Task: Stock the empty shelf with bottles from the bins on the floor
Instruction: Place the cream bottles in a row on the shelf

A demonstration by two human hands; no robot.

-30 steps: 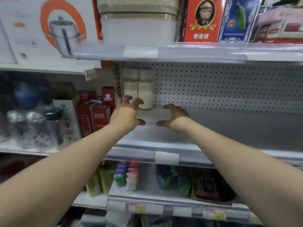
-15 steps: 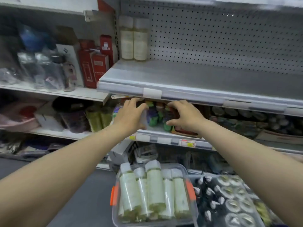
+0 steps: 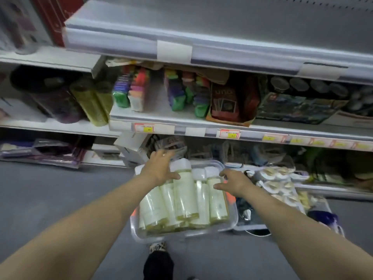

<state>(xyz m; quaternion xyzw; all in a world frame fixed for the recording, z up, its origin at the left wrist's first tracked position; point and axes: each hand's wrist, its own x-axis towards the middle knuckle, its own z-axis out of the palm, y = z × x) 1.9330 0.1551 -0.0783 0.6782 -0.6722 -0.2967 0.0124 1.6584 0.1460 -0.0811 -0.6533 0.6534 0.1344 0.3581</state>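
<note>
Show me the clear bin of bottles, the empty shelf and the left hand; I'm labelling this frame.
clear bin [image 3: 232, 220]: head view, bare right rim.
empty shelf [image 3: 252, 27]: head view, bare grey top surface.
left hand [image 3: 159, 168]: head view, back of hand.

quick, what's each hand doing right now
Left hand: open, fingers spread over the bottles in the clear bin, gripping nothing.
Right hand: open, empty.

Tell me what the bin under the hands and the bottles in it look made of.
Bin: clear, glossy plastic, since the floor and bottles show through its wall. Bottles: apparently translucent plastic with pale contents, white caps and shiny highlights; glass cannot be ruled out.
</note>
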